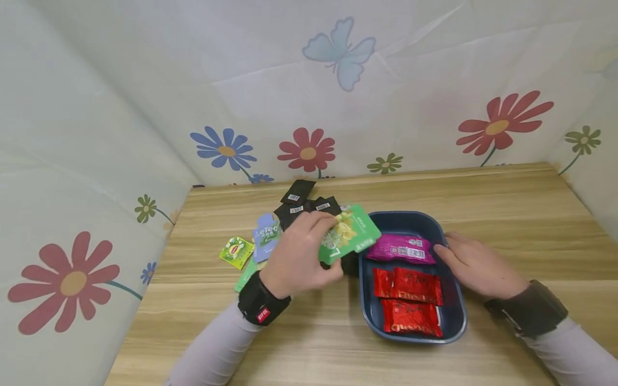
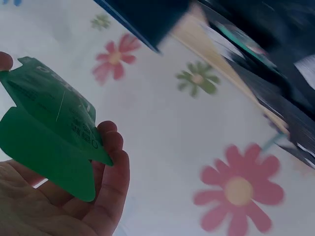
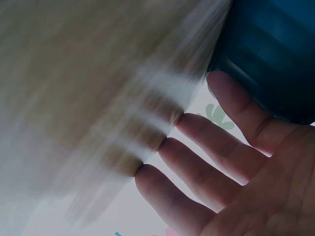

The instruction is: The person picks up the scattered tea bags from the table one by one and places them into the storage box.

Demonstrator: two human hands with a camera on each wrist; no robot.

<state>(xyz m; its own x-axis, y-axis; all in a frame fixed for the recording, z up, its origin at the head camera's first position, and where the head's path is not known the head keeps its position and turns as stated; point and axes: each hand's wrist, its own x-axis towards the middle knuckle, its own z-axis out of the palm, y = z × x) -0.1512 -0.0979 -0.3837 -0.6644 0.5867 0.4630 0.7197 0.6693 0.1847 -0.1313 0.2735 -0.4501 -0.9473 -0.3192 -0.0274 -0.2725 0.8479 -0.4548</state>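
Note:
My left hand (image 1: 301,254) pinches a green tea packet (image 1: 354,230) with yellow flowers printed on it, tilted near the left rim of a dark blue plastic bin (image 1: 412,339). In the left wrist view, the green packet (image 2: 54,118) shows a stiff folded flap between thumb and fingers. Inside the bin lie a purple packet (image 1: 398,248) and several red packets (image 1: 410,316). My right hand (image 1: 478,265) rests at the bin's right side, its thumb at the rim. In the right wrist view, the right hand's fingers (image 3: 206,172) are mostly straight, beside the bin's wall (image 3: 275,59).
Left of the bin, several black sachets (image 1: 298,191) with barcode labels lie in a pile. A blue tea packet (image 1: 265,236), a yellow-green tea bag sachet (image 1: 236,252) and another green packet (image 1: 245,276) lie farther left. A flower-print cloth (image 1: 410,96) stands behind the wooden table (image 1: 507,203).

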